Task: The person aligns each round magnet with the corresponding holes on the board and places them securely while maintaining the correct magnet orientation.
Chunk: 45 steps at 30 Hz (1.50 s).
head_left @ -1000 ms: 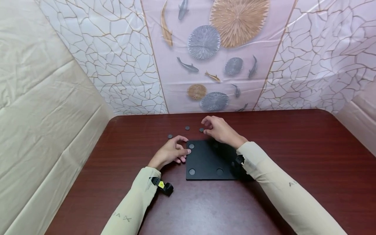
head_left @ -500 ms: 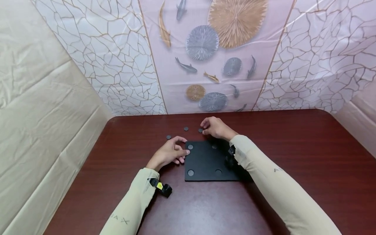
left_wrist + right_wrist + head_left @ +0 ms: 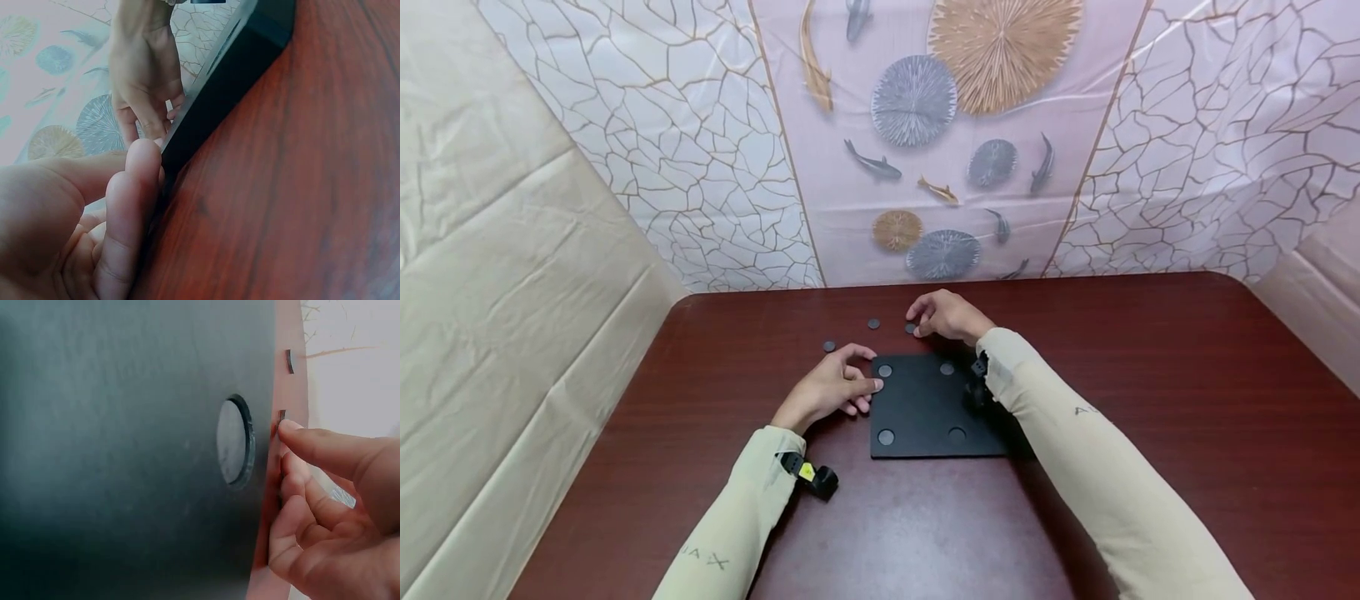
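Note:
A flat black board (image 3: 921, 400) with round recesses lies mid-table. My left hand (image 3: 831, 387) rests against its left edge, the thumb touching the rim and the index finger reaching to the far left corner. Beyond the board, the thumb of my right hand (image 3: 951, 317) touches a small dark disc (image 3: 911, 328) on the table; the index finger arches over it. In the right wrist view, the thumb partly covers that disc (image 3: 282, 415). Greyish discs show in several recesses, one at the front left (image 3: 886, 437); the front right recess (image 3: 957, 434) looks darker. My right forearm hides the board's right side.
Two more dark discs lie behind the board, one in the middle (image 3: 873, 324) and one farther left (image 3: 829, 346). The reddish-brown table (image 3: 1150, 400) reaches back to a patterned cloth wall (image 3: 850, 208). A beige cloth (image 3: 535, 250) hangs on the left.
The right forearm has swung a little left and the right fingers have moved closer to the nearest disc, uncovering the board's back right recess. My left hand stays at the board's edge.

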### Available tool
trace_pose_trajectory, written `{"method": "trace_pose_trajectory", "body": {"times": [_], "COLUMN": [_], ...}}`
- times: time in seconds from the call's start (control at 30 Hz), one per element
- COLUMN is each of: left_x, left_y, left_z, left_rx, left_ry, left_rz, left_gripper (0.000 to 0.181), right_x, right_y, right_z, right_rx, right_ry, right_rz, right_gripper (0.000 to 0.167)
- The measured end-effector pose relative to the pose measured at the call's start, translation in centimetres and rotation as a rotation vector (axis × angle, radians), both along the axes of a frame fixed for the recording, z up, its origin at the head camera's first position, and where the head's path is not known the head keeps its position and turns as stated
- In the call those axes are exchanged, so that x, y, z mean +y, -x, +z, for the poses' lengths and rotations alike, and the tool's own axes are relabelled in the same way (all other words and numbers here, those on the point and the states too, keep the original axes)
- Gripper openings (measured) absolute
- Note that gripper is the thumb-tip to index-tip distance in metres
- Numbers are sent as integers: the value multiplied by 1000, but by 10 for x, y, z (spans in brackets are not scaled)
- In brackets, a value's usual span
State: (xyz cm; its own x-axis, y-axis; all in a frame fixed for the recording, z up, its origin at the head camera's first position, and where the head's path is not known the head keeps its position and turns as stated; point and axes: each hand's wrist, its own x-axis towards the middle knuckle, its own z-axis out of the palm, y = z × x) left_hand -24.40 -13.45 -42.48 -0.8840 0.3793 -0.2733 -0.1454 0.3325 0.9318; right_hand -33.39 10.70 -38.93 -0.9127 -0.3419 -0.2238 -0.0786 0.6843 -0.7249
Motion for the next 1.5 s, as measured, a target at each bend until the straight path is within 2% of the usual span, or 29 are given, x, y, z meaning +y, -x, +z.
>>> {"method": "trace_pose_trajectory", "body": {"times": [0.27,0.63,0.87,1.03,1.17,1.33,1.5], "left_x": [1,0,1,1,1,2,1], "left_y": [-1,-3,0,-1,0,2,-1], "left_z": [1,-1,4,3,1,1,1], "left_rx": [-3,-6,4,-18,-15,-11,-11], "left_ry": [1,4,1,6,0,-10,6], "left_rz": [7,3,4,9,11,5,9], "left_gripper": [47,47,47,47,47,48,47], "right_x": [-1,-4,-2,-1,3,10,12], "right_y": [4,-1,3,4,6,6,3], "right_z": [-1,-4,-3,-4,-5,-4,-5], "right_rx": [11,45,78,94,144,163,165], "right_ry": [-10,-24,-29,-75,-120,-115,-101], "right_rz": [30,40,24,86,140,148,162], "right_gripper": [27,21,17,14,12,13,15]}}
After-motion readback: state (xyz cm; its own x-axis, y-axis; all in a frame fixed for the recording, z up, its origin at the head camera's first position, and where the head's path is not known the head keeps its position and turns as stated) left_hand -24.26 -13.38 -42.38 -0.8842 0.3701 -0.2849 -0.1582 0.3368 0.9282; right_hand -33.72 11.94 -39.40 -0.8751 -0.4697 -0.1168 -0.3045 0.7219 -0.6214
